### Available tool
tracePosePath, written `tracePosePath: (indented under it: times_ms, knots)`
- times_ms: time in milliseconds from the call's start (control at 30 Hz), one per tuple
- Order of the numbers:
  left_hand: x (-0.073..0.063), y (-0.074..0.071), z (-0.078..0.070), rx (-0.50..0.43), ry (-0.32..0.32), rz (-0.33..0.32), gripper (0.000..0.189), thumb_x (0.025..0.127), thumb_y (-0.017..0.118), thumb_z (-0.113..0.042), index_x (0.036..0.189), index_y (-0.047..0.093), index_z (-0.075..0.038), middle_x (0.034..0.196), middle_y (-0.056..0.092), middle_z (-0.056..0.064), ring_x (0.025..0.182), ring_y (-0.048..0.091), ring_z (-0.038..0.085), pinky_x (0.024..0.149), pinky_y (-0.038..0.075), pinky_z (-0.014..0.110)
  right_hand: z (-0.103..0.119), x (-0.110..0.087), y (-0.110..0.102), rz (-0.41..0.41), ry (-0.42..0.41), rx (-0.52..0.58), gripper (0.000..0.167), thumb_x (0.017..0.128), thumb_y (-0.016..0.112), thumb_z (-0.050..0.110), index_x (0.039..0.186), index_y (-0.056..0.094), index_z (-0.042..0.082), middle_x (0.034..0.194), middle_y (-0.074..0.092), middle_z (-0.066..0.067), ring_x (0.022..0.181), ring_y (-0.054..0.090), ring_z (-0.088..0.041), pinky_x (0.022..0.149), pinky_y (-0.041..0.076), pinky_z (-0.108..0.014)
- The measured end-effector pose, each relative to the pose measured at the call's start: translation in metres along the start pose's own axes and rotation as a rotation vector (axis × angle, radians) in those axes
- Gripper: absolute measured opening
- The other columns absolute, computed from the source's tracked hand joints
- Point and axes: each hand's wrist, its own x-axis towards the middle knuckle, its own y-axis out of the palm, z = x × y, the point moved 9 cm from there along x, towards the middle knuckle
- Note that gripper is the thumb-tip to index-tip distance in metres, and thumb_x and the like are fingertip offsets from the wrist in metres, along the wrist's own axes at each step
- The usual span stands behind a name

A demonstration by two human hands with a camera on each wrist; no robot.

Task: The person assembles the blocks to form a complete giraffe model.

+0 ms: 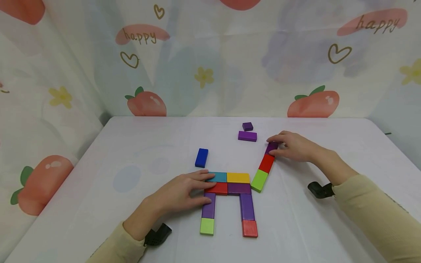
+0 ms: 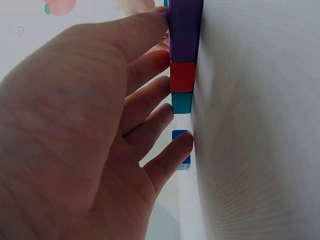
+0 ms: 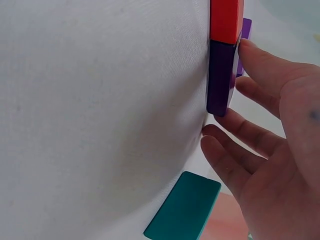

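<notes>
On the white table lie flat colored blocks in a pattern. My left hand (image 1: pixel 179 191) rests its extended fingertips along the left side, touching a teal block (image 1: pixel 219 177), a red block (image 1: pixel 218 189) and a purple block (image 1: pixel 208 206). Beside these are a yellow block (image 1: pixel 238 178) and another purple one (image 1: pixel 239 188). My right hand (image 1: pixel 296 146) pinches a dark purple block (image 3: pixel 221 77) at the far end of a slanted row. A red block (image 1: pixel 266 163) and a green block (image 1: pixel 260 180) continue that row toward the pattern's right corner.
A blue block (image 1: pixel 201 157) lies beyond the left hand. Farther back are a long purple block (image 1: pixel 247 136) and a small purple block (image 1: pixel 247 126). A teal block (image 3: pixel 185 207) shows below the right hand in the right wrist view. A patterned cloth (image 1: pixel 227 73) hangs behind.
</notes>
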Motion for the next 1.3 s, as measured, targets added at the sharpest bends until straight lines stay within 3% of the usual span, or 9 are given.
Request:
tracePosePath:
  times_ms: [200,433,700,1300]
  knots:
    - [0.0,-0.001,0.0,0.0,0.002,-0.002,0.049,0.095,0.072,-0.034,0.141,0.063,-0.018,0.152,0.048,-0.006,0.147,0.031,0.013,0.114,0.035,0.04,0.003,0.003,-0.004,-0.024,-0.028,-0.005,0.046,0.094,0.073,0.023,0.132,0.062,-0.001,0.118,0.06,-0.021,0.106,0.058,-0.036,0.091,0.052,-0.056]
    - [-0.001,-0.001,0.001,-0.004,-0.003,-0.002,0.049,0.095,0.071,-0.034,0.141,0.062,-0.018,0.152,0.048,-0.006,0.147,0.03,0.013,0.115,0.034,0.04,0.007,0.015,-0.008,-0.023,0.012,0.026,0.049,0.096,0.069,0.025,0.137,0.059,0.0,0.132,0.055,-0.026,0.118,0.055,-0.044,0.095,0.05,-0.059]
    - [0.0,0.0,0.002,-0.01,-0.002,0.0,0.049,0.095,0.072,-0.034,0.141,0.062,-0.018,0.152,0.048,-0.007,0.147,0.031,0.013,0.115,0.034,0.04,0.016,0.033,-0.003,-0.008,0.03,0.065,0.052,0.097,0.068,0.025,0.143,0.054,0.003,0.141,0.053,-0.023,0.127,0.05,-0.043,0.101,0.045,-0.06]
    - [0.0,0.0,0.001,0.006,-0.011,0.007,0.05,0.095,0.071,-0.036,0.141,0.062,-0.019,0.153,0.047,-0.008,0.147,0.03,0.013,0.115,0.034,0.04,0.034,0.039,0.011,0.023,-0.015,0.109,0.05,0.096,0.069,0.02,0.14,0.056,0.001,0.134,0.059,-0.021,0.126,0.052,-0.039,0.103,0.045,-0.057]
